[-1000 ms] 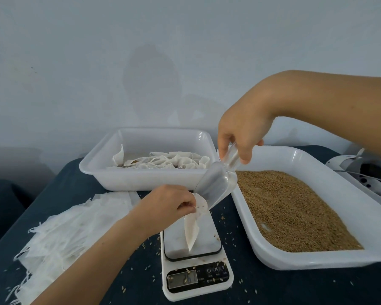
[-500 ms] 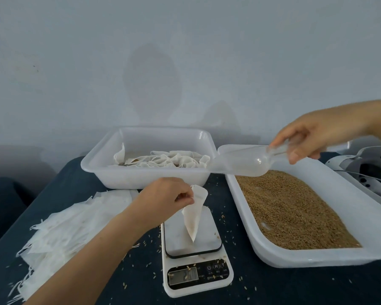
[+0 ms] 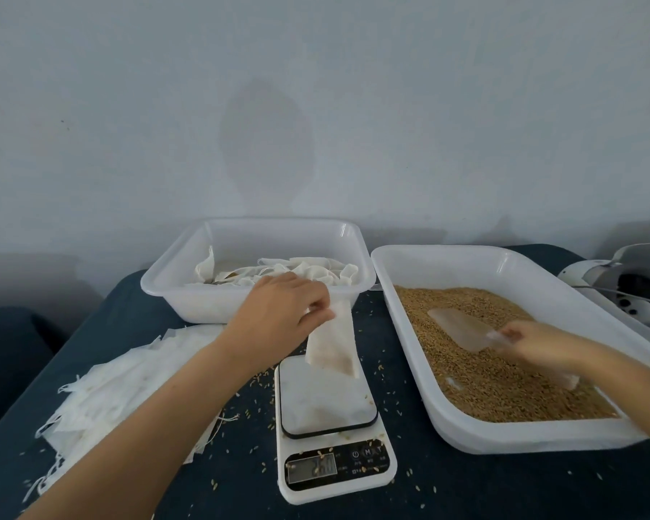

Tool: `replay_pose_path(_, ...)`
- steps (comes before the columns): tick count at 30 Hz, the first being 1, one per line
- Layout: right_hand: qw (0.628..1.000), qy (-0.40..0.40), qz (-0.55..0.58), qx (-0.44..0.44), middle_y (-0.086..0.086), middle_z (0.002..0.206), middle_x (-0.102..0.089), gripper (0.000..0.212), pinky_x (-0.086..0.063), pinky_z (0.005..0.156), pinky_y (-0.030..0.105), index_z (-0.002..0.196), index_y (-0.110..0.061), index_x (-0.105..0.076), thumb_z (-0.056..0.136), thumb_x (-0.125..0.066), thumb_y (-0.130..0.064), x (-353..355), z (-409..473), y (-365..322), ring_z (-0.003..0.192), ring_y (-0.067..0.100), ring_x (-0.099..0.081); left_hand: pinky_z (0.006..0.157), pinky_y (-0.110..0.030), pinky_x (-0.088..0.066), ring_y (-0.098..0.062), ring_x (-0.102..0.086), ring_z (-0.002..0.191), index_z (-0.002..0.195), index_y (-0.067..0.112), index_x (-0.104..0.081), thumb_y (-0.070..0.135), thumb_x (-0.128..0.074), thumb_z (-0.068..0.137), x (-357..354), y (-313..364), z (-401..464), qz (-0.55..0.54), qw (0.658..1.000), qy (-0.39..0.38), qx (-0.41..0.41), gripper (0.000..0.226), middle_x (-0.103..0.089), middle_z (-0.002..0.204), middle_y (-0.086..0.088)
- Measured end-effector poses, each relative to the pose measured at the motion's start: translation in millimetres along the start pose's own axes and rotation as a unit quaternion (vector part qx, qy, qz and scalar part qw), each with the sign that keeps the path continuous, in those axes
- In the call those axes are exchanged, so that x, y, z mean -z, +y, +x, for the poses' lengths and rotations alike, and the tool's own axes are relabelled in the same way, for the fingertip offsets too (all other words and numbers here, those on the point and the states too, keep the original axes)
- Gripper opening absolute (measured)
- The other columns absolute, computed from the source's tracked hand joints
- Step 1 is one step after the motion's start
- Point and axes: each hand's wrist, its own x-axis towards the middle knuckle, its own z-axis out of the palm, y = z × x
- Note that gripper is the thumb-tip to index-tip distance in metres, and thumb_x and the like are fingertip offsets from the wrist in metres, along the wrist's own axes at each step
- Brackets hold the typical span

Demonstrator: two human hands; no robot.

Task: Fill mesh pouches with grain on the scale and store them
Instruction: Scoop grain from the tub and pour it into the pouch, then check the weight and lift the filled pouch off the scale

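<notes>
Empty pouches (image 3: 128,392) are stacked at far left on the table (image 3: 466,489). A pouch (image 3: 334,343) is pinched at its top by the left hand (image 3: 278,317) and hung over the scale (image 3: 331,425), lower corner at the platform. Filled pouches are seen in the back tub (image 3: 256,272). At right, the scoop (image 3: 462,330) handle is gripped by the right hand (image 3: 537,343), blurred, the scoop lying on the grain (image 3: 503,377) in the tray (image 3: 503,437).

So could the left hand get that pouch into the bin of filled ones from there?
Probably yes. The left hand holds the white mesh pouch right before the white plastic bin, with nothing between.
</notes>
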Motion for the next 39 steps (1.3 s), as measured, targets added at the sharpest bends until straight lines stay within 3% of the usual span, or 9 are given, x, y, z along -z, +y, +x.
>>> replay_pose_path(6,0.999,-0.009,-0.048,-0.007,-0.008,0.101,-0.059,0.034,-0.046,0.085,0.030,0.111,-0.026,-0.055,0.083,-0.067,-0.041,-11,10,5,0.093,0.012,-0.056,0.065,-0.015,-0.034,-0.011,-0.046,0.073,0.082,0.013,-0.063,0.025,-0.065,0.087,9,0,6,-0.057,0.998,0.002,0.012,0.013,-0.054,0.072,0.009)
replay_pose_path(12,0.999,-0.011,-0.047,-0.005,-0.011,0.094,-0.058,0.037,-0.047,0.081,0.029,0.106,-0.028,-0.055,0.077,-0.073,-0.041,-15,15,6,0.087,0.008,-0.055,0.064,-0.014,-0.035,-0.005,-0.046,0.070,0.077,0.017,-0.056,0.025,-0.062,0.089,12,0,10,-0.086,0.996,-0.011,0.030,0.016,-0.053,0.066,0.009)
replay_pose_path(19,0.996,0.000,-0.094,-0.005,-0.002,0.115,-0.061,0.054,-0.048,0.088,0.030,0.126,-0.019,-0.054,0.082,-0.064,-0.049,-8,6,-6,0.099,0.015,-0.057,0.066,-0.018,-0.035,-0.009,-0.045,0.071,0.076,0.010,-0.062,0.020,-0.066,0.086,10,3,5,-0.094,0.996,-0.006,0.006,0.015,-0.058,0.070,0.005)
replay_pose_path(23,0.983,0.112,0.045,0.141,-0.010,0.118,-0.061,0.045,-0.044,0.080,0.018,0.125,-0.028,-0.053,0.084,-0.066,-0.042,24,-29,-64,0.098,0.006,-0.057,0.068,-0.012,-0.035,-0.006,-0.047,0.071,0.081,0.010,-0.065,0.018,-0.063,0.088,2,0,-3,-0.090,0.996,-0.025,-0.006,0.011,-0.060,0.074,0.007)
replay_pose_path(26,0.938,0.034,0.167,0.301,-0.020,0.107,-0.061,0.047,-0.046,0.077,0.014,0.113,-0.048,-0.051,0.072,-0.073,-0.048,30,-64,-128,0.094,-0.005,-0.060,0.070,-0.011,-0.037,-0.005,-0.050,0.077,0.083,0.009,-0.068,0.014,-0.065,0.087,-1,-1,-8,-0.111,0.993,-0.022,-0.014,0.006,-0.064,0.078,0.005)
replay_pose_path(30,0.920,-0.070,0.082,0.376,-0.019,0.131,-0.049,0.085,-0.042,0.098,0.021,0.144,-0.036,-0.030,0.074,-0.077,-0.044,7,-74,-191,0.115,-0.006,-0.048,0.071,-0.005,-0.038,0.007,-0.056,0.077,0.084,0.016,-0.070,0.015,-0.073,0.079,-2,-2,-15,-0.174,0.984,-0.019,0.025,0.005,-0.064,0.077,0.018)
replay_pose_path(34,0.903,-0.088,0.092,0.410,-0.012,0.099,-0.063,0.027,-0.045,0.084,0.025,0.097,-0.037,-0.058,0.079,-0.075,-0.026,-10,-65,-221,0.093,0.004,-0.058,0.068,-0.007,-0.042,0.005,-0.059,0.078,0.078,0.033,-0.063,0.018,-0.078,0.074,-12,-4,-28,-0.270,0.957,0.040,0.097,0.022,-0.064,0.077,0.020)
replay_pose_path(37,0.912,-0.087,0.116,0.383,-0.003,0.088,-0.067,0.011,-0.045,0.072,0.025,0.090,-0.028,-0.067,0.081,-0.073,-0.028,-20,-55,-222,0.077,0.006,-0.059,0.067,-0.011,-0.044,0.002,-0.058,0.085,0.094,0.036,-0.055,0.040,-0.080,0.062,-26,-6,-44,-0.373,0.896,0.137,0.199,0.041,-0.061,0.092,0.015)
replay_pose_path(39,0.913,-0.088,0.135,0.374,-0.003,0.080,-0.065,0.010,-0.042,0.065,0.020,0.089,-0.021,-0.069,0.082,-0.072,-0.029,-25,-49,-221,0.068,0.001,-0.054,0.067,-0.013,-0.046,0.000,-0.061,0.084,0.108,0.032,-0.052,0.038,-0.080,0.057,-36,-12,-52,-0.451,0.855,0.082,0.242,0.058,-0.063,0.101,0.010)
